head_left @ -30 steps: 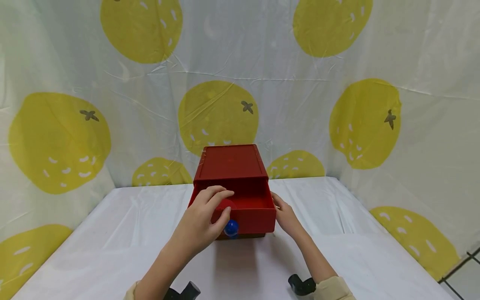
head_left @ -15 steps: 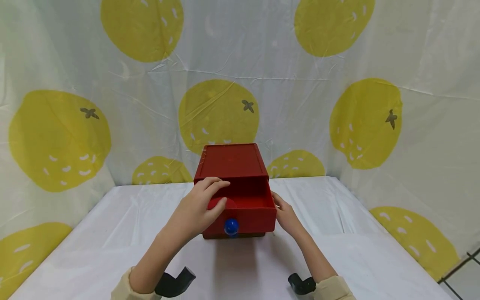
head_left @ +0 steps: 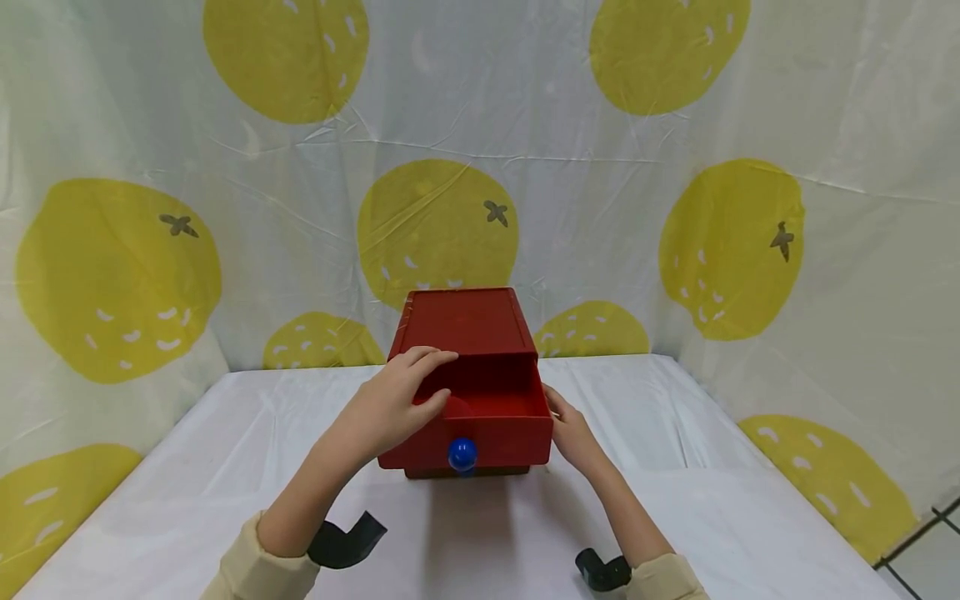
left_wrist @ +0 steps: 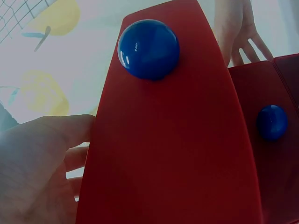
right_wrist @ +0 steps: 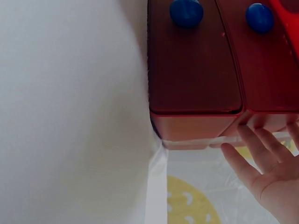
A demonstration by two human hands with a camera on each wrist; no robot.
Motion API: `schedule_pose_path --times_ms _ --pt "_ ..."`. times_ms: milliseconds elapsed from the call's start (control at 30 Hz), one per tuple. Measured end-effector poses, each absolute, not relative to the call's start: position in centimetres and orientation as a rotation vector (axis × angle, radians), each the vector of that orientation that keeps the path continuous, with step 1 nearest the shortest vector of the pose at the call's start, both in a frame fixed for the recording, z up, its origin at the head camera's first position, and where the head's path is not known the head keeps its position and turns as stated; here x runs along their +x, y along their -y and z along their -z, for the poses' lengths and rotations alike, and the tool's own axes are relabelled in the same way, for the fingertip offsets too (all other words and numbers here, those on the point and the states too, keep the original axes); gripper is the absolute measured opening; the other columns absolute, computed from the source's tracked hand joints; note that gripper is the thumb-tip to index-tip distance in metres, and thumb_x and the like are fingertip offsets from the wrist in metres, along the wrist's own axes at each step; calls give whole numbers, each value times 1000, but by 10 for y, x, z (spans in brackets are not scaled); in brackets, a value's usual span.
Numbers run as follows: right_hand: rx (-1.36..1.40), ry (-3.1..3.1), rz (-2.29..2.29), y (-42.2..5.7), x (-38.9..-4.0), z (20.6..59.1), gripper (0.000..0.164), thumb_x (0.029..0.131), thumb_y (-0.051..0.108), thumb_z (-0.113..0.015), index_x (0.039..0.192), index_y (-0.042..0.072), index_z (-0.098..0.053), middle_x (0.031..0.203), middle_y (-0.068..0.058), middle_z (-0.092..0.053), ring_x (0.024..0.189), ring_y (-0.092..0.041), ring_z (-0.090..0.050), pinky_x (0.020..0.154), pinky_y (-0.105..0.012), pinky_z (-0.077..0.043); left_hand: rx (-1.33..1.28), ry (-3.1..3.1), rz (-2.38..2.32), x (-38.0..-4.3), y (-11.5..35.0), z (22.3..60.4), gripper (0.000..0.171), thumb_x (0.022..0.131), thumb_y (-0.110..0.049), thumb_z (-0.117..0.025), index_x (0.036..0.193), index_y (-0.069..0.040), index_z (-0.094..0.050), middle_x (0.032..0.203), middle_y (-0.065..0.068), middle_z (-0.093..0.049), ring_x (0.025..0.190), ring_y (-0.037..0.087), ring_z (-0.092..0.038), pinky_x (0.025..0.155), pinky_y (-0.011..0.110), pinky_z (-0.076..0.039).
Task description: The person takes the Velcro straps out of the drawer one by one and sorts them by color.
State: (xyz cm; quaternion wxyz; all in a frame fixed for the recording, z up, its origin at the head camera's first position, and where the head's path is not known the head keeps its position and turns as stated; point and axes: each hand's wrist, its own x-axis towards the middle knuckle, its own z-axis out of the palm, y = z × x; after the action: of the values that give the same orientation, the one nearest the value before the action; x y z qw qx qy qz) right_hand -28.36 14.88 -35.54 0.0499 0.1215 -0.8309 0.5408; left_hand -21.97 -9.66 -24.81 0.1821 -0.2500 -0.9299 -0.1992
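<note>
A red drawer cabinet [head_left: 463,321] stands on the white cloth, its top drawer [head_left: 510,442] pulled out. This drawer has a round blue knob [head_left: 462,454]; a rounded red shape [head_left: 456,407] shows inside, behind its front. My left hand [head_left: 386,408] is over the drawer's left side, thumb and fingers spread apart and gently bent, with nothing seen between them. In the left wrist view the drawer front [left_wrist: 168,140] hides the left fingertips. My right hand [head_left: 572,427] lies along the right side, its extended fingers [right_wrist: 257,147] against the red wall in the right wrist view.
Below the open drawer are further closed drawers with blue knobs [right_wrist: 186,12]. A white sheet [head_left: 637,208] printed with yellow fruit hangs behind the cabinet and on both sides. Black curved pieces [head_left: 347,542] sit at both wrists.
My left hand has moved left and slightly up, away from the blue knob, uncovering more of the drawer front. The right hand and the drawer stay in place.
</note>
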Motion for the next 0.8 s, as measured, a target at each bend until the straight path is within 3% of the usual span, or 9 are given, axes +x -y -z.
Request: schedule_pose_path --times_ms 367,800 --pt "407 2497 -1689 -156 -308 381 45 95 24 -42 139 15 -37 134 -19 -47 119 -37 -50 97 -49 -42 -759 2763 594 -232 101 243 46 87 -29 -58 130 -15 -48 129 3 -51 120 22 -48 96 44 -44" --pt "398 2493 -1686 -156 -306 379 44 95 21 -43 138 14 -38 132 -20 -49 117 -36 -52 97 -47 -43 -822 2814 632 -248 105 245 42 88 -33 -57 126 -16 -52 126 4 -53 117 22 -49 96 44 -44"
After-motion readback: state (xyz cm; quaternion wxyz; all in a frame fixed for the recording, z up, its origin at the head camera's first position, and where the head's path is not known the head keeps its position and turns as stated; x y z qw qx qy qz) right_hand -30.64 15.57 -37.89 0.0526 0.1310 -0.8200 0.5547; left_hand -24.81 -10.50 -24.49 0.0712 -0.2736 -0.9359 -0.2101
